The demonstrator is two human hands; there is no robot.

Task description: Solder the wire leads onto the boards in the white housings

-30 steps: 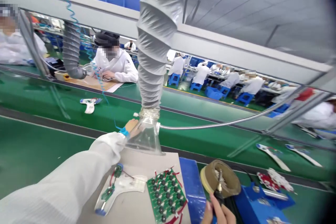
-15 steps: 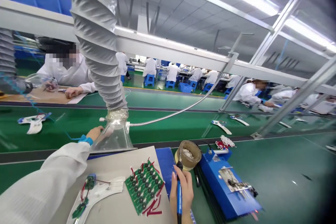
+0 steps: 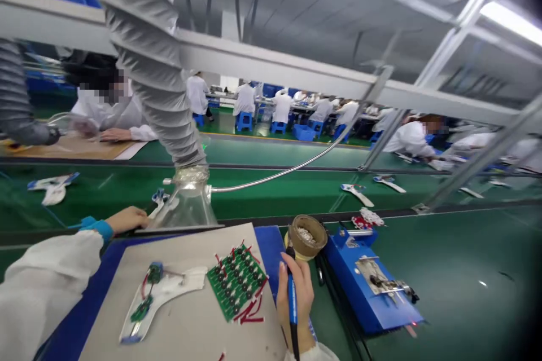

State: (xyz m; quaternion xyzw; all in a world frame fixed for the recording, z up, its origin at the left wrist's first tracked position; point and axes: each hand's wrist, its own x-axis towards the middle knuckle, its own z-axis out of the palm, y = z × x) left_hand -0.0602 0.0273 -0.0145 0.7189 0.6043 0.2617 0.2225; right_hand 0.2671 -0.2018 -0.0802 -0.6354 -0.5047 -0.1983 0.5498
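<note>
Head view: white shell (image 3: pixel 166 291) laid on cardboard (image 3: pixel 190 333), likely for reach.
Right hand (image 3: pixel 303 293): iron (image 3: pixel 292 300) pinched pen-style at cardboard's right edge, probably for control.
Left hand (image 3: pixel 128 219): beyond cardboard; grip cannot be told.

Right hand (image 3: pixel 302 293) holds a soldering iron (image 3: pixel 292 302), apparently near the pot (image 3: pixel 315 244).

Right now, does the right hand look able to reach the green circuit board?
Probably yes. The green circuit board lies close beside the right hand, with only red wires jutting between them. The blue pen-shaped tool in that hand could make lifting the board awkward, though.
</note>
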